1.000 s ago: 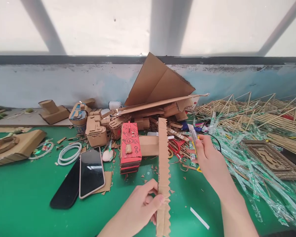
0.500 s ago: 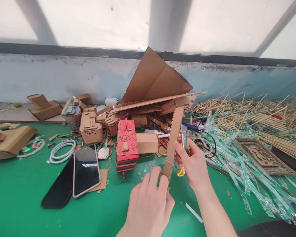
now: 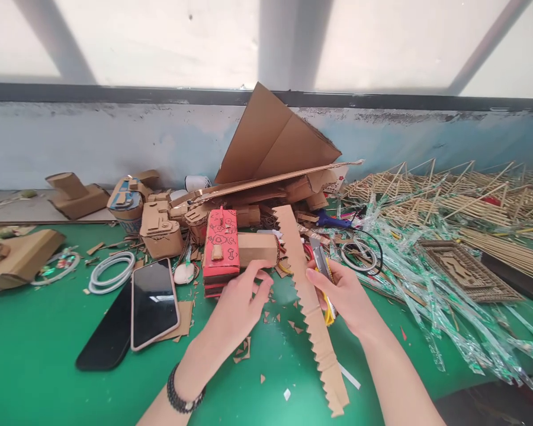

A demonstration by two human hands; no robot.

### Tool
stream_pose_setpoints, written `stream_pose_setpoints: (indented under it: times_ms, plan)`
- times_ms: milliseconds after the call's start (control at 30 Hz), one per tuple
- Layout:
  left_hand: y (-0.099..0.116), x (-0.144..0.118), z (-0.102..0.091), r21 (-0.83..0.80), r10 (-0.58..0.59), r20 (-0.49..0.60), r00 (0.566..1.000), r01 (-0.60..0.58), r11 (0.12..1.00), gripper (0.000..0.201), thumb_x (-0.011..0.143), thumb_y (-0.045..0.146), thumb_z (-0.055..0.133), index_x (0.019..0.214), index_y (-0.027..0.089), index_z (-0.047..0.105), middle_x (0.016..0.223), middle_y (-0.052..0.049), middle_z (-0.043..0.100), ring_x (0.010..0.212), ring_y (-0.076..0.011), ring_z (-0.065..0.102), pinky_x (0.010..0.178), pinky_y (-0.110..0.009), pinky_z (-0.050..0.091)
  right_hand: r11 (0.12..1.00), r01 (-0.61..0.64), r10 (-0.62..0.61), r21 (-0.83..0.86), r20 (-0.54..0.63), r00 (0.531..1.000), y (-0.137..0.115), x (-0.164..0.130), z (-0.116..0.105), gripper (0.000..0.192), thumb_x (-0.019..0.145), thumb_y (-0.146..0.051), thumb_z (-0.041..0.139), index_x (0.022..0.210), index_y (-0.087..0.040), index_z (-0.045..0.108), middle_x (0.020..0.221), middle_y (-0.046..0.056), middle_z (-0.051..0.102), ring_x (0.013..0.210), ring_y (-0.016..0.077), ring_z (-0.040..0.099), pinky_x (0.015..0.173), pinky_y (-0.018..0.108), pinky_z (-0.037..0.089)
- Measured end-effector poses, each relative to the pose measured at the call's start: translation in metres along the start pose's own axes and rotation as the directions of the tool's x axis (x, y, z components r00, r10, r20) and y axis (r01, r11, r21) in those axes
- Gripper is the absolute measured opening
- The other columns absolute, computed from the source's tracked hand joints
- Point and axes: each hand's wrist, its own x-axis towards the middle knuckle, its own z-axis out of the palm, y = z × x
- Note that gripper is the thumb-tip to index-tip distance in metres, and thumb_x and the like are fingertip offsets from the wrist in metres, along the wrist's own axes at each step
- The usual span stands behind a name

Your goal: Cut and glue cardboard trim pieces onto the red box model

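1. Head cam view, closest stuff first: the serrated cardboard strip (image 3: 311,307) lies flat on the green table (image 3: 39,367), running from near the bottom edge up between both hands.
2. Right hand (image 3: 344,296) sits on the strip's right side. Its fingers are curled around a yellow utility knife (image 3: 325,278), with the thumb tip pressing on the strip's edge.
3. Left hand (image 3: 237,302) is off the strip, on its left. The fingers (image 3: 261,277) are loosely spread and slightly bent, holding nothing, tips hovering over the little cardboard scraps (image 3: 288,322).
4. Just past the left fingertips: a plain cardboard box (image 3: 257,248) and a red decorated box (image 3: 220,251) right beside it.
5. Further left of those fingers, a phone (image 3: 153,302) lies screen-up next to a coil of white cable (image 3: 111,272).
6. Beyond the right fingers there's a pile of clear wrappers (image 3: 426,278), then bamboo stick frames (image 3: 448,201).
7. Farthest back, a big folded cardboard sheet (image 3: 273,142) leans on the wall.
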Motion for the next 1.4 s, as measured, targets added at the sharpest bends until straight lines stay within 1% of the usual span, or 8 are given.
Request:
stream_pose_setpoints:
  times_ms: [133, 267, 300, 433, 567, 767, 1000, 1400]
  plan:
    - [0.001, -0.003, -0.007, 0.236, 0.296, -0.199, 0.934, -0.247, 0.94, 0.019, 0.107, 0.028, 0.05, 0.116, 0.025, 0.067, 0.098, -0.003, 0.081, 0.075, -0.0184, 0.077, 0.071, -0.031, 0.061, 0.998, 0.007, -0.005, -0.057, 0.04, 0.999, 0.003, 0.003, -0.001, 0.055, 0.08, -0.071, 0.081, 0.091, -0.019, 0.068, 0.051, -0.007, 0.055, 0.043, 0.0104, 0.048, 0.046, 0.022, 0.036]
    - [-0.002, -0.004, -0.016, 0.78, 0.822, -0.296, 0.487, -0.373, 0.502, 0.025, 0.093, 0.008, 0.069, 0.111, 0.026, 0.069, 0.111, -0.005, 0.08, 0.12, -0.0271, 0.072, 0.108, -0.043, 0.056, 0.998, 0.019, -0.022, -0.066, -0.033, 0.999, 0.004, 0.017, 0.001, 0.056, 0.081, -0.073, 0.078, 0.092, -0.02, 0.066, 0.045, -0.007, 0.054, 0.04, 0.0109, 0.046, 0.046, 0.023, 0.033]
    - [-0.005, -0.003, -0.018, 0.842, 0.856, -0.274, 0.439, -0.321, 0.434, 0.03, 0.091, 0.008, 0.074, 0.114, 0.026, 0.068, 0.119, -0.007, 0.079, 0.129, -0.0304, 0.067, 0.114, -0.049, 0.053, 0.997, 0.03, -0.033, -0.066, -0.036, 0.999, 0.003, 0.022, 0.002, 0.055, 0.081, -0.073, 0.078, 0.092, -0.021, 0.065, 0.045, -0.007, 0.055, 0.041, 0.0109, 0.047, 0.046, 0.023, 0.034]
    - [-0.023, 0.005, -0.023, 0.879, 0.78, -0.35, 0.518, -0.108, 0.465, 0.052, 0.088, 0.024, 0.085, 0.134, 0.021, 0.063, 0.159, -0.023, 0.052, 0.159, -0.0468, 0.036, 0.123, -0.07, 0.04, 0.994, 0.088, -0.089, -0.071, -0.003, 0.996, -0.003, 0.045, 0.014, 0.056, 0.081, -0.074, 0.077, 0.09, -0.02, 0.064, 0.048, -0.007, 0.057, 0.045, 0.0117, 0.05, 0.051, 0.024, 0.038]
    - [-0.041, 0.012, -0.027, 0.815, 0.67, -0.44, 0.599, -0.048, 0.578, 0.046, 0.092, 0.021, 0.079, 0.133, 0.019, 0.059, 0.17, -0.026, 0.037, 0.158, -0.0469, 0.039, 0.11, -0.058, 0.058, 0.994, 0.105, -0.105, -0.013, 0.033, 0.994, -0.007, 0.063, 0.034, 0.055, 0.08, -0.073, 0.078, 0.093, -0.021, 0.064, 0.053, -0.008, 0.058, 0.048, 0.0115, 0.052, 0.053, 0.024, 0.039]
    - [-0.053, -0.001, -0.044, 0.834, 0.704, -0.469, 0.533, 0.004, 0.552, 0.042, 0.088, 0.014, 0.079, 0.126, 0.021, 0.062, 0.162, -0.021, 0.051, 0.148, -0.0413, 0.055, 0.096, -0.046, 0.065, 0.996, 0.086, -0.087, 0.01, 0.159, 0.983, -0.013, 0.071, 0.054, 0.053, 0.081, -0.071, 0.078, 0.093, -0.022, 0.061, 0.057, -0.007, 0.061, 0.049, 0.0115, 0.055, 0.054, 0.024, 0.042]
    - [-0.063, -0.02, -0.072, 0.803, 0.703, -0.528, 0.476, 0.009, 0.596, 0.055, 0.084, 0.013, 0.084, 0.133, 0.023, 0.063, 0.163, -0.019, 0.052, 0.15, -0.0383, 0.052, 0.118, -0.056, 0.054, 0.972, 0.012, 0.014, -0.233, 0.111, 0.994, -0.001, 0.057, 0.021, 0.051, 0.088, -0.07, 0.071, 0.099, -0.02, 0.061, 0.051, -0.007, 0.061, 0.048, 0.0142, 0.057, 0.057, 0.027, 0.043]
    - [-0.059, -0.025, -0.035, 0.835, 0.745, -0.461, 0.482, -0.049, 0.548, 0.05, 0.082, 0.011, 0.085, 0.127, 0.02, 0.064, 0.151, -0.019, 0.058, 0.146, -0.0391, 0.057, 0.114, -0.052, 0.057, 0.888, 0.066, 0.078, -0.456, 0.29, 0.954, 0.026, 0.083, 0.018, 0.029, 0.095, -0.05, 0.062, 0.099, -0.022, 0.058, 0.064, -0.008, 0.061, 0.044, 0.0135, 0.061, 0.049, 0.025, 0.043]
